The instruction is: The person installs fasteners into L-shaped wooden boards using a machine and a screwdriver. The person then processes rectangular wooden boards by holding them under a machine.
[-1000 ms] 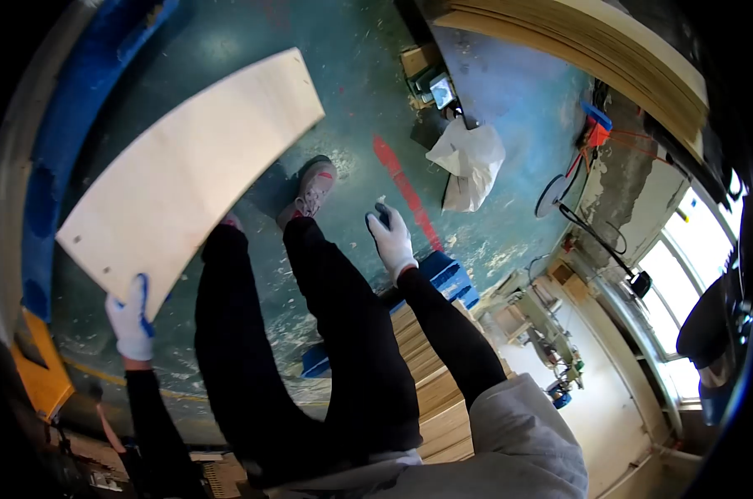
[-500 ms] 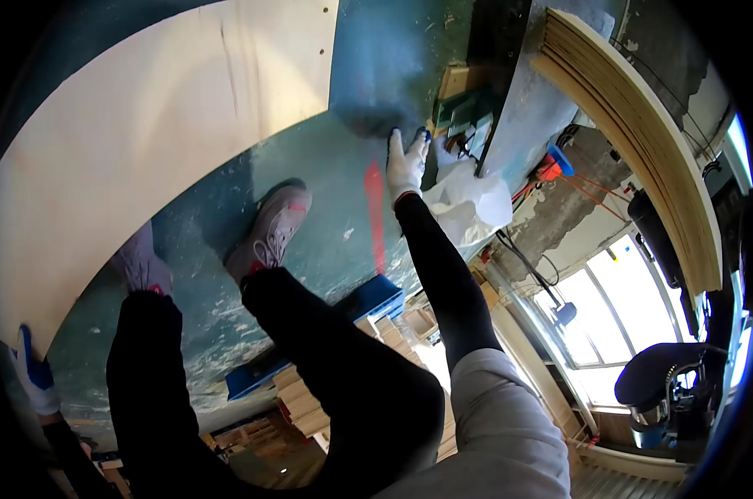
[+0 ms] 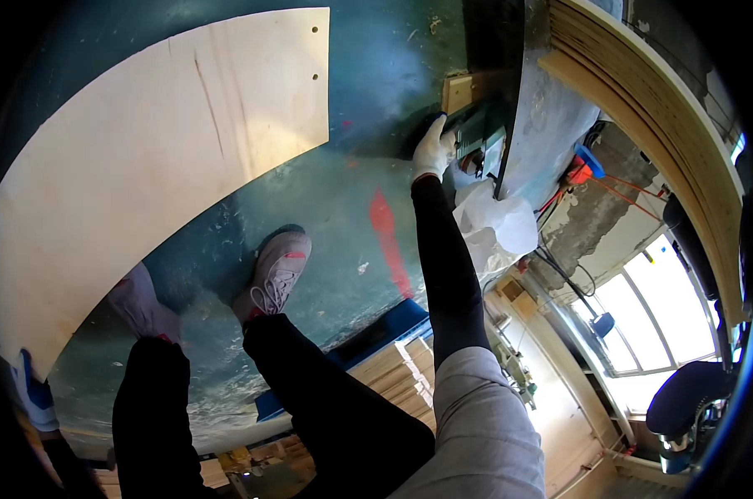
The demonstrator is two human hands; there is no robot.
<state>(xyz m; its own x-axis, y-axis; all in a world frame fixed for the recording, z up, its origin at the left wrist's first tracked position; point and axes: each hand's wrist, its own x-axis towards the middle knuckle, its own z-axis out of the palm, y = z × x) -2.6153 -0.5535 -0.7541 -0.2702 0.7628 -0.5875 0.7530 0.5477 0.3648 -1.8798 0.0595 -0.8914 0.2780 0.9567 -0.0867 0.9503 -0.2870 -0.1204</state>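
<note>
At the lower left, my left hand [image 3: 35, 392], in a white and blue glove, grips the lower end of a large curved plywood panel [image 3: 156, 141], its thumb on the face. The panel is pale, with two holes near its far end and a dark streak in the grain. My right hand [image 3: 434, 151], gloved too, is stretched forward, thumb extended, beside a stack of greenish clear sheets [image 3: 482, 125]. Just past its thumb is a wooden block [image 3: 457, 93]. The sheets partly hide its other fingers.
Curved plywood layers [image 3: 642, 91] rest on a grey surface [image 3: 547, 116] at the right. White plastic wrapping [image 3: 503, 223] lies below my right hand. My shoes stand on the green floor [image 3: 343, 204], marked with a red stripe [image 3: 387, 241]. Stacked wood strips [image 3: 393, 378] are behind me.
My right hand has moved right, from over the floor to the greenish sheets, its fingers less spread. In view, the panel's far end sits slightly lower; my left hand keeps its grip.
</note>
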